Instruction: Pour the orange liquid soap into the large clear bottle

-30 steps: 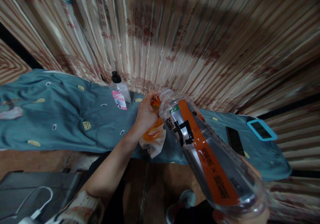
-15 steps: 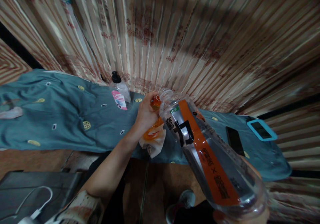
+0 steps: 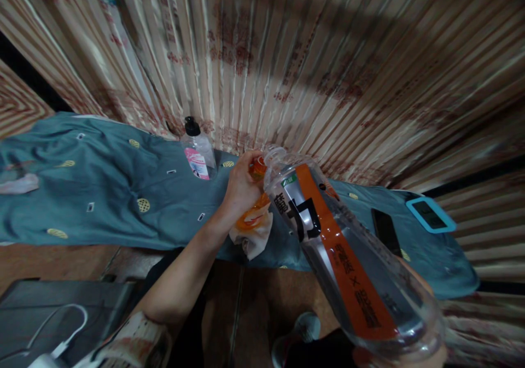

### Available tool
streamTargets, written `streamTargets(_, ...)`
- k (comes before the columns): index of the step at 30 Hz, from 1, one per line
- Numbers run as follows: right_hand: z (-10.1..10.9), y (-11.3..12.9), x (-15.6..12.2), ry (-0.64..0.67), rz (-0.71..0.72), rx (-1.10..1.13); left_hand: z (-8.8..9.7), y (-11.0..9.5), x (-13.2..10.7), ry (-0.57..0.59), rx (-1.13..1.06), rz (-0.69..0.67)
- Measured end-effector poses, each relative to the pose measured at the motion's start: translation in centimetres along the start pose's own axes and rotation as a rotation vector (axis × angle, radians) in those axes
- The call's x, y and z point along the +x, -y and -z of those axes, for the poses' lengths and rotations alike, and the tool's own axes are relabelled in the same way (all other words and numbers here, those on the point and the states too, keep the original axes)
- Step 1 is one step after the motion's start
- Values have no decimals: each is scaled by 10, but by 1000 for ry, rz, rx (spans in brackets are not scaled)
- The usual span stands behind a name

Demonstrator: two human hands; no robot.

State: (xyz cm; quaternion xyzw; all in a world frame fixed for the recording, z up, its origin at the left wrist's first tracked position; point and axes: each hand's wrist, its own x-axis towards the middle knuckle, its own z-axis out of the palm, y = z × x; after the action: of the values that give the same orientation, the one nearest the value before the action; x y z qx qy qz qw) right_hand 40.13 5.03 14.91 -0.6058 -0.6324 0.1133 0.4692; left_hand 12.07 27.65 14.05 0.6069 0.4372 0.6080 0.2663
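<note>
My left hand [image 3: 241, 185] is closed around the upper part of an orange bottle [image 3: 259, 197], which stands on a crumpled whitish cloth [image 3: 258, 239]. A large clear plastic bottle [image 3: 348, 258] with an orange label lies tilted across the view, its open mouth against or just beside the top of the orange one. Its lower end rests in my right hand [image 3: 418, 276], mostly hidden behind the bottle, with only edges showing. I cannot tell whether liquid is flowing between the bottles.
On the teal cloth-covered surface [image 3: 110, 193] stand a clear pump bottle [image 3: 200, 157] at left and, to the right, a dark phone [image 3: 385, 231] and a blue-framed device [image 3: 430, 215]. Pleated curtains [image 3: 287, 56] hang behind. A dark box [image 3: 94, 302] with a white cable [image 3: 77, 324] sits lower left.
The large clear bottle has shifted very slightly to the right and down in view. Both hands keep their hold, and the other things stay about where they were.
</note>
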Motion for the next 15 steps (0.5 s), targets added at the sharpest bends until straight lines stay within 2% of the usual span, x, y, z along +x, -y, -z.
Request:
streamTargets(6, 5, -8, -1, 2, -20, 3, 0, 0, 0, 5, -5, 17)
streamTargets(15, -2, 10, 2, -3, -35, 22, 0, 3, 0, 1, 0, 13)
